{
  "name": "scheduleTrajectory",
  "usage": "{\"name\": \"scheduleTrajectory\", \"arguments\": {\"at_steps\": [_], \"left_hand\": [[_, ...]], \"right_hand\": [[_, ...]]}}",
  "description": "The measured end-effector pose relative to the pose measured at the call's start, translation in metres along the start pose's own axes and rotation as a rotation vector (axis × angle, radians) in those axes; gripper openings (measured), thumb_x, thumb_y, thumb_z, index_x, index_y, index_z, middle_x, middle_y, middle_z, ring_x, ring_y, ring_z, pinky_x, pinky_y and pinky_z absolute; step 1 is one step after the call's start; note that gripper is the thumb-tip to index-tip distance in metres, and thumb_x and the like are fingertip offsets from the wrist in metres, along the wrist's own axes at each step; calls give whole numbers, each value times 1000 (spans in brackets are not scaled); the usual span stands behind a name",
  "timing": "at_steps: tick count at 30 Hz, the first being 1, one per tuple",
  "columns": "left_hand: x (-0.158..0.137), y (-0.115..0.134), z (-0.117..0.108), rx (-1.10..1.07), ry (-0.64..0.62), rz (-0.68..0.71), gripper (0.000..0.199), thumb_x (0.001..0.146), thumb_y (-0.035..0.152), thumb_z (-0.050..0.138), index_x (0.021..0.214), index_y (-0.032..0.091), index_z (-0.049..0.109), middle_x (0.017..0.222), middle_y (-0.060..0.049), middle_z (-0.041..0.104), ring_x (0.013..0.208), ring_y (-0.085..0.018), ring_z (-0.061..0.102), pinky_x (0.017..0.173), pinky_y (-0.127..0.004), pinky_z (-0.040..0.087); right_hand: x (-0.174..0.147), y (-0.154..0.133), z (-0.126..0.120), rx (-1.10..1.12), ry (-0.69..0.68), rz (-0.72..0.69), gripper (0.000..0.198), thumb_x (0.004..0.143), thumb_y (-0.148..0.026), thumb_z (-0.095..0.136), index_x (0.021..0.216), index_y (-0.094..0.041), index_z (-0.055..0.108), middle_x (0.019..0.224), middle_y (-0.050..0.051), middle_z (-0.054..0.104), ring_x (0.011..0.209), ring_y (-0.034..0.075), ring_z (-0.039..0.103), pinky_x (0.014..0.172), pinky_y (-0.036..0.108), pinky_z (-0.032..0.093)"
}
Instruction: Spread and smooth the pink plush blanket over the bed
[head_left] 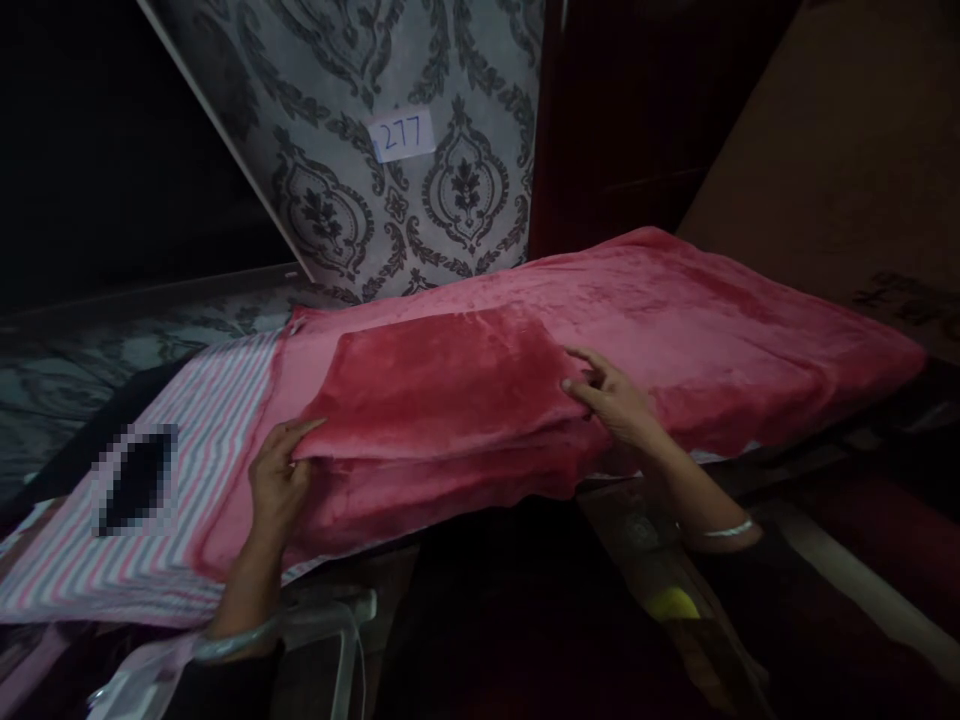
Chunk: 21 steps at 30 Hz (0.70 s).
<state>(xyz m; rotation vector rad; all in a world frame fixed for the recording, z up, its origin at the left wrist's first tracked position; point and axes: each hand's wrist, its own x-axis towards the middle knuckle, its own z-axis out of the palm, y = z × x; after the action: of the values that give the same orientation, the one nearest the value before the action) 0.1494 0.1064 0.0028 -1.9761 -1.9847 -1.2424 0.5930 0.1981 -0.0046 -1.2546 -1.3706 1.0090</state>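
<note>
A folded red plush cloth (442, 385) lies over a pink-red plush blanket (720, 330) that covers the long surface before me. My left hand (281, 480) pinches the cloth's near left corner between thumb and fingers. At its right edge, my right hand (606, 395) grips the cloth with thumb and forefinger. The near edge of the cloth is lifted slightly and shows a fold below it. What lies under the cloth is hidden.
A striped sheet (232, 400) shows at the left, with a dark pixelated object (139, 485) on it. Behind stands a patterned wall (405, 230) bearing a paper marked 277 (403, 135). A pale plastic frame (322, 615) stands below my left arm.
</note>
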Motion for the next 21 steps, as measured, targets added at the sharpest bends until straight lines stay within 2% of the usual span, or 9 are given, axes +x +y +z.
{"name": "scheduleTrajectory", "arguments": {"at_steps": [1,3,8,11,14,16,18,19,21], "left_hand": [[0,1,1,14,63,-8,46,71,24,48,109,22,73,115,-8,69,113,-26,63,105,-41,48],[-3,0,7,23,91,-34,43,68,23,48,103,21,74,114,-9,70,113,-27,63,104,-42,49],[-21,-18,18,-48,-119,-125,40,64,27,51,97,22,74,105,-9,74,107,-29,66,104,-46,51],[-23,-27,8,-70,-189,-151,43,68,34,53,104,23,74,114,-9,74,115,-31,65,108,-47,48],[-15,-21,-6,-32,-216,-93,48,71,39,57,114,24,73,137,-10,65,130,-34,57,114,-51,43],[-10,-2,-8,37,-180,25,54,75,41,62,127,26,68,153,-10,52,140,-36,48,118,-55,37],[-8,32,2,91,-172,177,62,80,43,64,141,29,59,159,-9,45,145,-36,41,121,-58,30],[-8,52,12,99,-199,261,66,82,42,65,146,30,54,159,-9,45,147,-35,39,123,-58,27],[-10,97,41,84,-355,426,70,86,38,64,153,29,45,161,-11,42,147,-35,40,122,-57,29]], "right_hand": [[-2,0,1,7,23,-31,71,74,-46,73,140,-25,58,75,-1,53,62,16,46,51,26,42],[-6,6,4,-4,51,-50,69,73,-44,72,138,-26,58,75,-2,53,62,15,45,53,26,42],[-13,42,8,21,-16,108,71,68,-47,74,133,-23,59,80,0,59,65,17,51,58,29,45],[-16,54,7,94,-54,140,75,69,-54,72,137,-25,55,83,1,62,68,19,54,61,31,47],[-19,53,7,119,-49,123,71,72,-56,72,134,-24,57,82,2,62,68,20,55,61,31,46],[-20,48,8,94,-37,79,67,73,-55,71,132,-25,59,78,1,60,67,20,53,60,32,44],[-20,40,11,34,-7,11,65,74,-54,71,131,-25,60,73,-1,55,65,19,50,59,31,41],[-21,35,12,4,11,-25,64,75,-53,70,132,-25,60,71,-2,52,63,19,48,59,31,40],[-21,23,16,-18,29,-79,65,77,-51,69,135,-25,57,68,-4,46,61,17,44,58,30,37]]}}
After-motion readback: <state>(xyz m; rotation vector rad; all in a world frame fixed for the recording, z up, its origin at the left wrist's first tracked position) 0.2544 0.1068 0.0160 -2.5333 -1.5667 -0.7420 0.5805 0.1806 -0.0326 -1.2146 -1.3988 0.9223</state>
